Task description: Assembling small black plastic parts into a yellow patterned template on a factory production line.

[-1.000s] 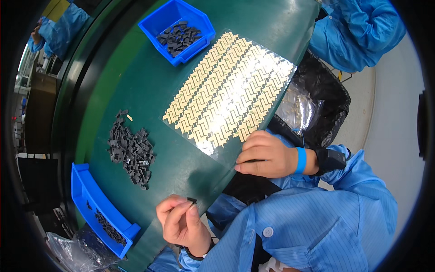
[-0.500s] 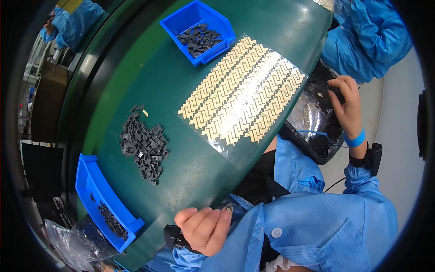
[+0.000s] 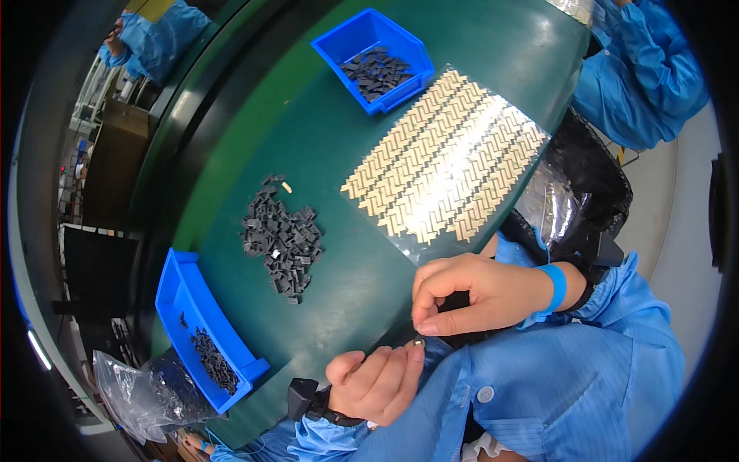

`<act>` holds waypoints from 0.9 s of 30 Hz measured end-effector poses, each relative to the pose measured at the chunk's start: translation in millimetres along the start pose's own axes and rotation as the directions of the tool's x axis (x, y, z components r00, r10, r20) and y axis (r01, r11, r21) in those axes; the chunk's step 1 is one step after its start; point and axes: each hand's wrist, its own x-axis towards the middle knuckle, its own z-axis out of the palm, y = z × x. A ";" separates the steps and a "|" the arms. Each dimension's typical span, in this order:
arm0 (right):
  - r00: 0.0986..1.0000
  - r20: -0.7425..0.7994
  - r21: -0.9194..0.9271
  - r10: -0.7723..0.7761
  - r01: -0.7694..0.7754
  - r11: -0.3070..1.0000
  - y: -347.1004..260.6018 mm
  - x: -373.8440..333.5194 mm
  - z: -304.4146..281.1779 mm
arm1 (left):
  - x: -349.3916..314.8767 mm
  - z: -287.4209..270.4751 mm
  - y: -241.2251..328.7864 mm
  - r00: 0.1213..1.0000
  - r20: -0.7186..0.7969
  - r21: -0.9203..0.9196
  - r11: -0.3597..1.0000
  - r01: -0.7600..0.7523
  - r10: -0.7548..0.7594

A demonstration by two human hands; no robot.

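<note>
My left hand (image 3: 377,383), low at the table's near edge, is closed with curled fingers and pinches a small dark piece (image 3: 418,341) that shows a pale, shiny spot. Thumb and forefinger of my right hand (image 3: 481,292) come together just above that piece; whether they touch it or grip something tiny, I cannot tell. Past my right hand lies a clear sheet (image 3: 416,248) bearing rows of small gold-coloured pieces (image 3: 416,162) in a zigzag pattern. A heap of dark grey small blocks (image 3: 285,239) sits on the green table, with one loose gold-coloured piece (image 3: 286,187) beside it.
One blue bin (image 3: 419,58) with dark pieces stands at the far side, another blue bin (image 3: 173,289) at the left. A clear plastic bag (image 3: 131,396) lies by the left bin. To the right is a black bag (image 3: 596,169); a co-worker's blue sleeve (image 3: 647,85) is beyond it.
My right hand has come from the black bag at the right over to my left hand. The whole view has shifted, so the table things appear farther right.
</note>
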 end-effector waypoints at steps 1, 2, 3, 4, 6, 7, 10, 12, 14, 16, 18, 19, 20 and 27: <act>1.000 0.006 0.011 0.011 -0.011 1.000 0.6 0.9 0.0 | -0.3 -1.8 1.3 1.000 0.020 -0.005 1.000 0.019 -0.019; 1.000 0.012 0.021 0.023 -0.023 1.000 0.9 2.1 -0.4 | 0.3 -3.2 0.1 1.000 0.022 0.009 1.000 0.018 -0.019; 1.000 0.017 0.014 0.012 -0.012 1.000 0.5 3.7 -1.0 | 0.9 -4.4 -1.8 0.998 0.057 -0.008 1.000 0.014 -0.013; 1.000 0.023 0.011 0.008 -0.009 1.000 -0.4 5.2 -1.9 | 2.2 -5.8 -4.3 0.996 0.092 -0.025 1.000 0.009 -0.007; 0.999 0.021 0.000 0.036 -0.036 0.999 -1.7 8.5 -2.9 | 4.6 -10.5 -6.4 0.990 0.139 -0.029 0.999 0.019 -0.015; 1.000 -0.029 -0.002 0.012 -0.012 1.000 -1.0 10.4 -0.3 | 4.6 -11.3 -6.1 0.982 0.186 -0.049 0.998 0.050 -0.040; 0.997 -0.073 -0.099 -0.025 0.018 0.995 -2.0 12.3 1.4 | 9.1 -13.1 -9.1 0.965 0.251 -0.063 0.994 0.092 -0.073; 0.987 -0.150 -0.186 -0.066 0.037 0.982 -4.5 8.1 3.9 | 9.2 -7.9 -13.1 0.945 0.290 -0.051 0.983 0.176 -0.154; 0.934 -0.301 -0.352 -0.191 0.077 0.933 -1.9 14.0 -5.3 | 12.4 2.5 -20.2 0.928 0.247 0.016 0.959 0.283 -0.278; 0.862 -0.454 -0.393 -0.226 0.034 0.919 -0.1 11.5 -15.1 | 12.9 4.8 -35.3 0.877 0.311 0.105 0.931 0.350 -0.365; 0.813 -0.486 -0.504 -0.320 0.039 0.863 6.3 5.2 -19.2 | 4.1 9.2 -57.6 0.800 0.351 0.220 0.874 0.434 -0.486; 0.817 -0.437 -0.618 -0.377 0.032 0.785 12.0 3.4 -24.2 | 1.5 10.0 -64.9 0.746 0.376 0.256 0.835 0.487 -0.550; 0.821 -0.384 -0.720 -0.424 0.022 0.694 17.7 2.8 -28.6 | -3.6 10.9 -69.6 0.723 0.375 0.298 0.814 0.499 -0.580; 0.814 -0.494 -0.506 -0.305 0.017 0.862 33.0 22.1 -32.0 | -29.6 27.5 -84.7 0.689 0.391 0.250 0.791 0.558 -0.610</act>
